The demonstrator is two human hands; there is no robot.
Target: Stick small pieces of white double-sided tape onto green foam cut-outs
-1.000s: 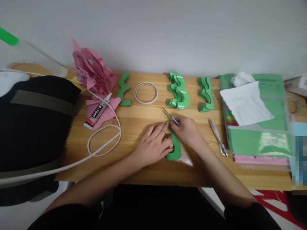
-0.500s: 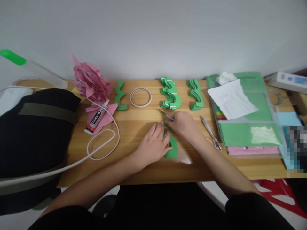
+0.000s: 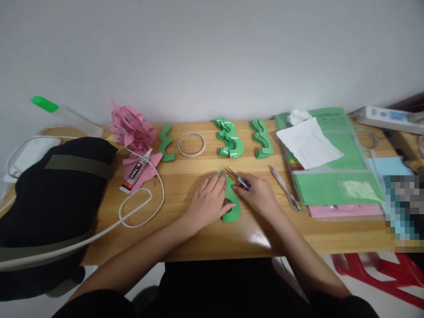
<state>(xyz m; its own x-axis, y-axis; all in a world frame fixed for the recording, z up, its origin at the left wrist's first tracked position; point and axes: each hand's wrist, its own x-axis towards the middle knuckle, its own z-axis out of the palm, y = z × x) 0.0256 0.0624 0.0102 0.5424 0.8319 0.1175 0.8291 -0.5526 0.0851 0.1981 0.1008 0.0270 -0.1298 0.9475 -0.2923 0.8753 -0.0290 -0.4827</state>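
My left hand [image 3: 208, 201] lies flat with its fingers stretched out over the left side of a green 3-shaped cutout [image 3: 233, 213] on the table. Its thumb reaches across the cutout's lower curve, and the palm hides part of the shape. In my right hand [image 3: 260, 192] is a pair of tweezers [image 3: 239, 179], points apart and aimed up and left over the cutout's top. The right fingertips also touch the cutout's right edge. Behind the hands stand a stack of green 3-shapes [image 3: 230, 139] with white strips on top and a second green stack [image 3: 261, 139].
A tape roll [image 3: 192, 144] and a single green piece [image 3: 166, 143] lie at the back. Leftward are crumpled pink scraps [image 3: 130, 128], a glue tube [image 3: 136, 171], a white cable [image 3: 162, 194] and a black bag [image 3: 66, 185]. A pen [image 3: 284, 187] and green folders [image 3: 331, 185] lie rightward.
My right hand has drawn back slightly from the cutout's top, and the tweezers' two points now show apart. The left hand stays on the cutout. The whole view has shifted a little.
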